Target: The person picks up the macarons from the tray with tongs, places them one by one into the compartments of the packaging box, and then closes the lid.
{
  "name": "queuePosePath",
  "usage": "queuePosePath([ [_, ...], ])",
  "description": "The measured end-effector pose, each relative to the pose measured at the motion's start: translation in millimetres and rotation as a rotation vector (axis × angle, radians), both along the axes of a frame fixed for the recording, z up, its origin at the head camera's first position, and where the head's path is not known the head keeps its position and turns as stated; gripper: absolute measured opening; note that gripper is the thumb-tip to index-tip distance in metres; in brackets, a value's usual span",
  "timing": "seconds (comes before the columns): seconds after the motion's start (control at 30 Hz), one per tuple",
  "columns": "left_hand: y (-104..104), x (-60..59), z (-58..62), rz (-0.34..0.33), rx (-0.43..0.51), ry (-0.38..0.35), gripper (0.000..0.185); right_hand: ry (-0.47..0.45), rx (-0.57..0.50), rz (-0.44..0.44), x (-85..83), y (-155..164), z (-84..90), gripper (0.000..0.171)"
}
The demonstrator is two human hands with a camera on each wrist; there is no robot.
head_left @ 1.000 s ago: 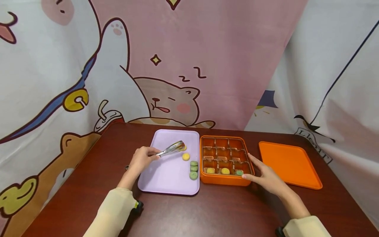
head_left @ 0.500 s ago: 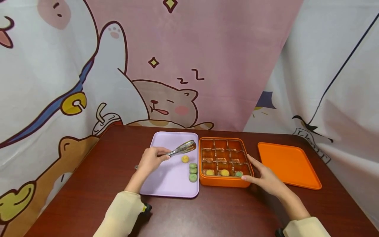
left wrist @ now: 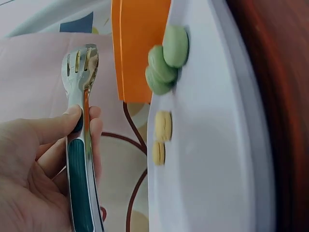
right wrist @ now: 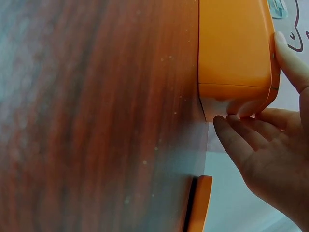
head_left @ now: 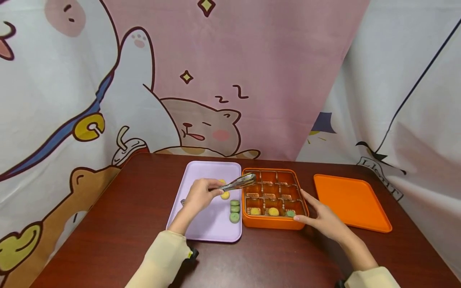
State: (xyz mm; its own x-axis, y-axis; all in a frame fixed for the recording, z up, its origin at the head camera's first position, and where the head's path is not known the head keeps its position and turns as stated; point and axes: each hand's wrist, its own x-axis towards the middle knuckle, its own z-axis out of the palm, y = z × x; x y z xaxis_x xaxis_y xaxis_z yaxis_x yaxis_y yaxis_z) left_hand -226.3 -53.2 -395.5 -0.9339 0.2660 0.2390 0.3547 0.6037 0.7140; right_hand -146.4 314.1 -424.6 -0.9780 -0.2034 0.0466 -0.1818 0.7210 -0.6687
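We grip the tongs [head_left: 239, 183] in our left hand [head_left: 200, 195] – tips over the box [head_left: 271, 221] at frame centre, long axis pointing right – while our right hand [head_left: 320, 216], fingers straight, steadies the box's right corner.

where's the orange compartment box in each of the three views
Head view: the orange box sits at centre, right of the purple tray, with the right hand against its near right corner.
Left wrist view: only an orange wall of it shows at top centre, beside the green sweets.
Right wrist view: its corner fills the upper right, fingertips touching it.
Shared landmark: the dark wooden table.
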Motion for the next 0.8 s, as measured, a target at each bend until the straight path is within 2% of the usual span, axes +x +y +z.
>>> queuePosePath([
  [0.33,27.9,-0.4,7.1,-0.085,-0.041,-0.001,0.019,0.012,0.010,0.006,-1.0,-0.1,-1.0,0.087],
  [0.6,50.5,2.2,7.1,-0.131,-0.086,0.047,0.020,0.001,-0.001,0.005,0.1,-0.4,-0.1,0.087],
  [0.8,65.4,4.5,7.6,-0.157,-0.073,0.028,0.021,-0.002,-0.001,0.006,-1.3,-0.2,-1.2,0.087],
])
